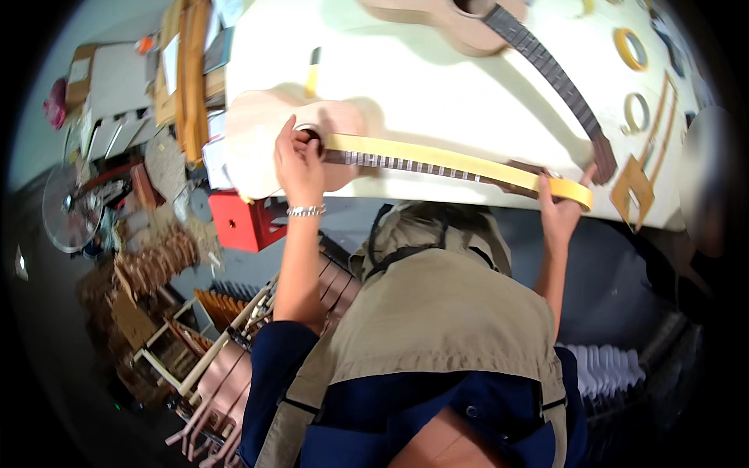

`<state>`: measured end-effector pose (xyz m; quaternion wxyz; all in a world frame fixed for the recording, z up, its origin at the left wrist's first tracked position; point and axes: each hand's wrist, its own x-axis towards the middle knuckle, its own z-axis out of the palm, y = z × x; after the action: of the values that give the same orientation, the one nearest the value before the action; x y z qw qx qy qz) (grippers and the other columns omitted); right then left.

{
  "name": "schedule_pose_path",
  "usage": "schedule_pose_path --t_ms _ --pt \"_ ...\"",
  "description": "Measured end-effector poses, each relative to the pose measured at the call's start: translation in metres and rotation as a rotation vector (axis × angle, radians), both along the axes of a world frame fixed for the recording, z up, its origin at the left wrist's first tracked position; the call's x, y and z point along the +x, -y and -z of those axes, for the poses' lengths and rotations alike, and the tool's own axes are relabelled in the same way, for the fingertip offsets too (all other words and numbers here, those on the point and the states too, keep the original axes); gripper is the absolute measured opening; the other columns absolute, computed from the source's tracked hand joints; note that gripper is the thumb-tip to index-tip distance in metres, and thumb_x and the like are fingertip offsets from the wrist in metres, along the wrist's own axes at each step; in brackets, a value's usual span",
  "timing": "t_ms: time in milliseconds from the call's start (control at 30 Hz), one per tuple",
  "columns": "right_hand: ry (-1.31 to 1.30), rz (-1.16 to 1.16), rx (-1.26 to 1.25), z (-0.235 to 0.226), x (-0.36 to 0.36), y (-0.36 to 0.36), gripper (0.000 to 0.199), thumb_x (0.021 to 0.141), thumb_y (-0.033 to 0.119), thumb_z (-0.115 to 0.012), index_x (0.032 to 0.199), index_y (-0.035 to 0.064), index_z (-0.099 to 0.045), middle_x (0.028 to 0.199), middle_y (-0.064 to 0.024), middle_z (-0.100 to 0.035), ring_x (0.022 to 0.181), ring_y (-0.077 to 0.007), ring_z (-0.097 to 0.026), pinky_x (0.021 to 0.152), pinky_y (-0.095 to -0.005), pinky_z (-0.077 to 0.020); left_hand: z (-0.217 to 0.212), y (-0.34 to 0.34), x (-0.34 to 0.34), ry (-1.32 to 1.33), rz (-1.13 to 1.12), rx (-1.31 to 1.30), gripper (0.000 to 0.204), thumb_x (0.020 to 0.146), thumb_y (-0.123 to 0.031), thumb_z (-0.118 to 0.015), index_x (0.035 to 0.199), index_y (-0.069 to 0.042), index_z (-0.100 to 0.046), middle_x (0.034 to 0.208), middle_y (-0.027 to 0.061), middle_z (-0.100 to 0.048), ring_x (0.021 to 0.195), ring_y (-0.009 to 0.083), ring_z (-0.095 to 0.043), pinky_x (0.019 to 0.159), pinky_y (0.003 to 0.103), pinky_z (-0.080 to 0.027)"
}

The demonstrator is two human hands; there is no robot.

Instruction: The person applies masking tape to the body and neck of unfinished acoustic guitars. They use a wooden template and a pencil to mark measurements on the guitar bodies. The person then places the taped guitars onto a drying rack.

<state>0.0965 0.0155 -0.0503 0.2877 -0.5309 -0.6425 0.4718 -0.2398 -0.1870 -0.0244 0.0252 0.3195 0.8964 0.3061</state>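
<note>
White desk carries an unfinished ukulele; left hand presses masking tape at the soundhole (fingers curled), right hand grips the tape roll.

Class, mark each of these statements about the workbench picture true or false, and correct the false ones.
1. The left hand rests at the sound hole of the unfinished ukulele. True.
2. The right hand holds a hammer. False: it holds a roll of yellow tape.
3. A strip of tape runs along the neck between the two hands. True.
4. Only one instrument lies on the white table. False: a second ukulele lies farther back.
5. The left wrist is bare. False: it wears a silver bracelet.
</note>
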Motion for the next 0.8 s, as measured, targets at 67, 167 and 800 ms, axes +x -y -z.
schedule_pose_path --t_ms 67,167,800 --pt "-0.001 -0.015 0.002 -0.001 -0.002 -0.001 0.093 0.081 0.005 -0.066 0.145 -0.0003 0.0 0.098 -0.0099 -0.06 0.092 -0.0149 -0.062 0.091 -0.029 -0.0404 0.006 0.009 0.01 -0.261 0.247 -0.148 0.058 0.082 -0.018 -0.063 0.134 -0.006 -0.041 0.121 0.0111 -0.056 0.111 0.0252 -0.051 0.099 0.049 -0.027" --pt "0.018 0.006 0.005 0.002 -0.005 0.001 0.094 0.079 0.008 -0.068 0.145 -0.0009 -0.002 0.099 -0.0093 -0.06 0.093 -0.0159 -0.064 0.101 -0.0326 -0.0368 0.014 0.016 0.026 -0.239 0.325 -0.414 0.065 0.085 -0.036 -0.055 0.141 -0.011 -0.032 0.144 0.0054 -0.036 0.137 0.0292 -0.025 0.1 0.067 0.009" --pt "0.348 -0.019 0.653 0.067 -0.025 0.017 0.047 0.09 0.017 -0.049 0.133 0.0022 -0.037 0.106 0.0016 -0.063 0.11 -0.0207 -0.054 0.11 -0.05 -0.0019 0.034 -0.121 -0.017 -0.346 0.401 -0.432 0.034 0.089 -0.023 -0.048 0.106 0.005 -0.059 0.11 0.0154 -0.058 0.1 0.0283 -0.053 0.087 0.04 -0.042"
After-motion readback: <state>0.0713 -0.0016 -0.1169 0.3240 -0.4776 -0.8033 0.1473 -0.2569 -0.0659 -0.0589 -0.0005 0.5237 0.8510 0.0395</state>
